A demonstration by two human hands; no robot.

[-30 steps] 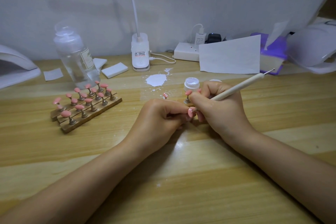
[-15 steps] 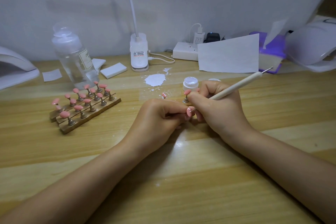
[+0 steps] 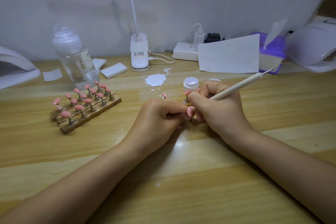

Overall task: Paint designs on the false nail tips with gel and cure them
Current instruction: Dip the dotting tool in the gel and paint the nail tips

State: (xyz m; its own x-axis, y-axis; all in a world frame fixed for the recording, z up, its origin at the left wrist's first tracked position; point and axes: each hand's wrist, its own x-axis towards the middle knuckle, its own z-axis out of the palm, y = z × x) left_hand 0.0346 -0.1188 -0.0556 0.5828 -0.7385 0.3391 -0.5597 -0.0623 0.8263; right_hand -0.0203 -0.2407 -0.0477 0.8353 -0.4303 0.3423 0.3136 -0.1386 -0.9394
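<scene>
Both your hands meet at mid-counter: your left hand [image 3: 160,116] pinches a pink nail tip [image 3: 189,111], fingers curled round its stand, and your right hand [image 3: 216,107] grips the dotting tool [image 3: 236,86] like a pen. That tool's long axis runs from the tip up and away to your right, its metal point aimed at the far right corner. White dots show on the glossy tip. Just beyond sits an open gel jar [image 3: 190,84]; left, a wooden rack [image 3: 94,114] of pink tips.
</scene>
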